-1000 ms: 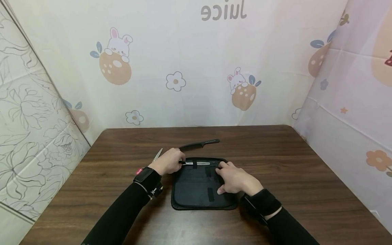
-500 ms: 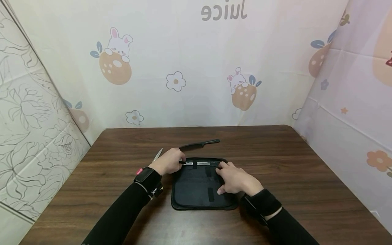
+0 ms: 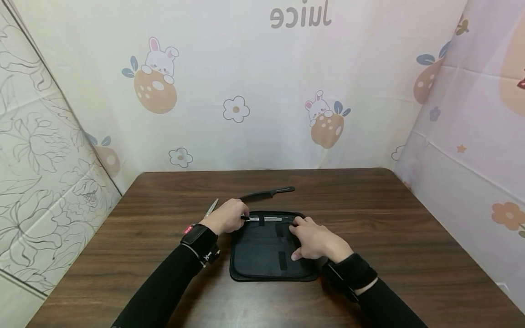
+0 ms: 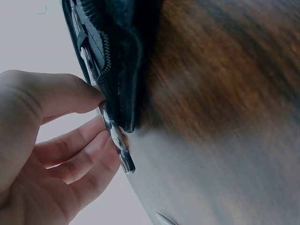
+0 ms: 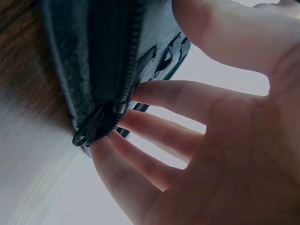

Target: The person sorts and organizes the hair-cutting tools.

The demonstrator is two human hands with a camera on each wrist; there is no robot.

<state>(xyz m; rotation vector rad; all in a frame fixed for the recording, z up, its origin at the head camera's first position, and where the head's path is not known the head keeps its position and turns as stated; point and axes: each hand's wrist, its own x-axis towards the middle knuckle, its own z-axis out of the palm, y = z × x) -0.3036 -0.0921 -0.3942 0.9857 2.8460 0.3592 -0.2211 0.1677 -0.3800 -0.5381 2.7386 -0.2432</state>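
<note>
In the head view, a black zip case [image 3: 262, 255] lies open on the table. Silver scissors [image 3: 272, 219] with a finely toothed blade, like thinning scissors, run under a strap along its far edge. My left hand [image 3: 227, 216] pinches their handle at the case's far left corner; in the left wrist view, the shiny handle [image 4: 117, 136] sticks out past the zipper edge. With thumb and fingers spread, my right hand [image 3: 316, 239] presses on the case's right side. Its fingertips touch the case near a zipper pull [image 5: 86, 133] in the right wrist view.
Behind the case lies a black comb [image 3: 266, 194], partly covered by the left hand. A pointed metal blade [image 3: 211, 207] shows beyond the left wrist, its other end hidden. The brown wooden table [image 3: 393, 237] meets printed curtains [image 3: 279, 127] at the back and sides.
Both hands and the case stay in place. The toothed blade seems tilted slightly, its teeth showing differently than half a second ago.
</note>
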